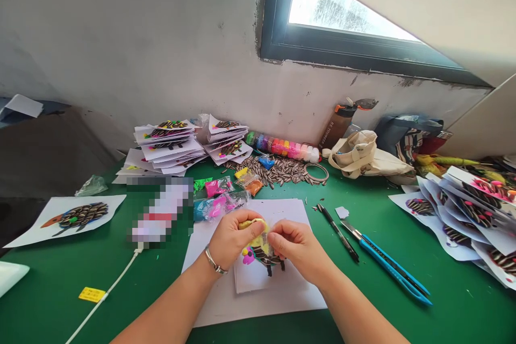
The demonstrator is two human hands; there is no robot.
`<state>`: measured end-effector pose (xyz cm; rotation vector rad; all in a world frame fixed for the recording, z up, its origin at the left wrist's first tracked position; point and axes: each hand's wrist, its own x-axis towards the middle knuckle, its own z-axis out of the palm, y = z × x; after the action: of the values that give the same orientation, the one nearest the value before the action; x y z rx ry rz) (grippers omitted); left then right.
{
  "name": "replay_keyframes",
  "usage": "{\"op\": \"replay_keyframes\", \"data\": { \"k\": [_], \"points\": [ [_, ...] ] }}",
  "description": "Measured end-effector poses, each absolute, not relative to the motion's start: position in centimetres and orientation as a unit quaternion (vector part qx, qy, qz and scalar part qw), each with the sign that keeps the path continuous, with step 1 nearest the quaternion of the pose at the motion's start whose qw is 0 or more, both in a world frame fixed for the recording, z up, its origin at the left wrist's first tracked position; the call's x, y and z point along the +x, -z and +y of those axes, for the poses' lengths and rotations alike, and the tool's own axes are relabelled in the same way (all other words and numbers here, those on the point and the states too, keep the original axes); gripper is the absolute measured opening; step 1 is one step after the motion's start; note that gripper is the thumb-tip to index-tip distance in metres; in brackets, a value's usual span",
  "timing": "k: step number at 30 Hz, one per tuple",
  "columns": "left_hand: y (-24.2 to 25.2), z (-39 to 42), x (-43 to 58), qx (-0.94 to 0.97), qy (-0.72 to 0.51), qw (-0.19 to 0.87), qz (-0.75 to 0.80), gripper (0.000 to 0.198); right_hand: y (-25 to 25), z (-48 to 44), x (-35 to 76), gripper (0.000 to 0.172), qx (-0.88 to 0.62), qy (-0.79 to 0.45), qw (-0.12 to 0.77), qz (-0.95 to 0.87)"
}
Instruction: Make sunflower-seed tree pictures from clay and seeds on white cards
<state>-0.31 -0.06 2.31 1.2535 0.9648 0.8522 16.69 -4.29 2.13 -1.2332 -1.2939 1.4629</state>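
Observation:
Over the middle of the table, my left hand point(236, 236) is closed on a small clear packet of yellow clay point(261, 230). My right hand point(296, 247) pinches at the packet's other side, where thin see-through plastic shows between the fingers. Just beneath both hands lies a white card point(258, 282) with an animal picture made of striped sunflower seeds point(269, 259), with a pink clay flower shape point(247, 256) and dark legs. Part of that picture is hidden by the hands. Larger white sheets point(217, 301) lie under the card.
Bags of coloured clay point(217, 188) and a seed heap point(278, 172) lie behind the hands. Blue tweezers point(395, 269) and a black pen point(338, 234) lie at right. Stacked seed pictures point(173, 145) stand at back left, more point(463, 215) at far right. A white cable point(116, 277) crosses the left.

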Motion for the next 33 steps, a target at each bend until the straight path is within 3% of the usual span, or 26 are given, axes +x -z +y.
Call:
{"op": "replay_keyframes", "data": {
  "k": [10, 20, 28, 33],
  "points": [
    [-2.47, -0.6, -0.41, 0.543, -0.355, 0.656, 0.386, 0.045, -2.65, -4.87, 16.88, 0.033, -0.416, -0.584, 0.429, -0.55],
    [-2.08, -0.39, -0.45, 0.465, -0.373, 0.715, 0.364, 0.039, -2.53, -4.56, 16.96, 0.032, -0.44, -0.599, 0.429, -0.513],
    [-2.83, -0.39, -0.56, 0.532, -0.357, 0.653, 0.403, 0.044, -2.22, -4.85, 16.69, 0.009, -0.482, -0.512, 0.414, -0.578],
    [-2.65, -0.67, -0.24, 0.593, -0.329, 0.609, 0.411, 0.046, -2.04, -4.91, 16.62, 0.027, -0.5, -0.429, 0.409, -0.631]
  ]
}}
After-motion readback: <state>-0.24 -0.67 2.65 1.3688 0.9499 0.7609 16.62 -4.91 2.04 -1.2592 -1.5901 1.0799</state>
